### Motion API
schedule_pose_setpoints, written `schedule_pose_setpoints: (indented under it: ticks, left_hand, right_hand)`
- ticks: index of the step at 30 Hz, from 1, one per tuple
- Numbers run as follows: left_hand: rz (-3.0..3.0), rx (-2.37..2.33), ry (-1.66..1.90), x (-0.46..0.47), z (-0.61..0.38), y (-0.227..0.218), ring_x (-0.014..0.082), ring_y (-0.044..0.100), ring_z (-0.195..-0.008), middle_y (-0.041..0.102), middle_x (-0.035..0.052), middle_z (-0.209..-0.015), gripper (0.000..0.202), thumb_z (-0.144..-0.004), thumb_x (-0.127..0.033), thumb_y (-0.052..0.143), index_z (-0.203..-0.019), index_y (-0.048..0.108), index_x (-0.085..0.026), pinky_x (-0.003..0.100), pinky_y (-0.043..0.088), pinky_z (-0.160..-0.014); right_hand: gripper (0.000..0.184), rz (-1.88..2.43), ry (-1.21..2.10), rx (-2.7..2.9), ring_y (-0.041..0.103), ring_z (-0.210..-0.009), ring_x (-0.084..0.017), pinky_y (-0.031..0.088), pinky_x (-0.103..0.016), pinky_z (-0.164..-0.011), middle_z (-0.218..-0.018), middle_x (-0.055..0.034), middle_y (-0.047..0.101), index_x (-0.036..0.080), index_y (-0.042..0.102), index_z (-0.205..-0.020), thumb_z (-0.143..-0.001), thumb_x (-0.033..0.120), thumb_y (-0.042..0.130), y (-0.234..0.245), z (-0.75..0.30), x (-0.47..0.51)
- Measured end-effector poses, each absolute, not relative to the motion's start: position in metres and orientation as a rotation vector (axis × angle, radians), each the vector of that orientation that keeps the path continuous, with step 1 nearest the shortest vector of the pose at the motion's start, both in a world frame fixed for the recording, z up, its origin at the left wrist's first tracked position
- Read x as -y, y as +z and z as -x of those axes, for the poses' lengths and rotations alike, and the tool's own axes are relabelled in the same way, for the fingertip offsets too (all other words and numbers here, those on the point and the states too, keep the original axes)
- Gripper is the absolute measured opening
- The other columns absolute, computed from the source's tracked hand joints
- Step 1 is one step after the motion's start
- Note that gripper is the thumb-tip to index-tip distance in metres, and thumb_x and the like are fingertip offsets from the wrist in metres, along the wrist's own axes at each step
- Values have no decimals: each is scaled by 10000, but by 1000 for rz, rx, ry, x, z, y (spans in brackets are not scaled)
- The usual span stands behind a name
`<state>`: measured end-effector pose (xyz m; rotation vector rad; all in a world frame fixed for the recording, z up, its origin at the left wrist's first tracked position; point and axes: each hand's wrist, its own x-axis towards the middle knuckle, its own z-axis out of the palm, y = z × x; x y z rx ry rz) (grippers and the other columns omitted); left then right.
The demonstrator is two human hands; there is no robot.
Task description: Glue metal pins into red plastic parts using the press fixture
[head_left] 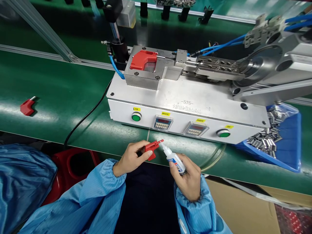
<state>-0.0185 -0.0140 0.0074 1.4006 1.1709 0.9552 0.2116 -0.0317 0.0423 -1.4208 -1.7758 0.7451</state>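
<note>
Between the thumb and fingers of my left hand (135, 157) is a red plastic handle-shaped part (152, 150), its thin red stem pointing right. My right hand (187, 177) grips a small white glue bottle (175, 160) with a blue and red label. The bottle's nozzle points up and left, close beside the stem; whether they touch I cannot tell. Behind my hands, a similar red part (143, 60) sits in the metal block of a press machine (143, 81), with a metal rod against its right end. Another red part (27, 107) with a metal pin lies on the left.
Green buttons (136, 116) and small timers (163, 123) line the machine's front. At the right, a blue bin (290, 139) holds many metal sleeves (265, 139). A black cable (87, 113) crosses the green table (56, 87). A red stool (65, 169) stands at the lower left.
</note>
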Motion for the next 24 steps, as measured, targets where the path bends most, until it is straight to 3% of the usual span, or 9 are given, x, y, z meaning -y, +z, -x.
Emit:
schedule_pose_setpoints:
  ticks: [24]
  left_hand:
    - [-1116, -1077, 882, 8, 24, 13, 154, 599, -659, 680, 24, -739, 440, -933, -576, 703, -928, 758, -140, 244, 497, -632]
  right_hand:
    - [107, 1391, 680, 1847, 595, -614, -173, 520, -307, -604, -763, -34, 653, 207, 693, -1031, -994, 285, 630, 42, -213, 30]
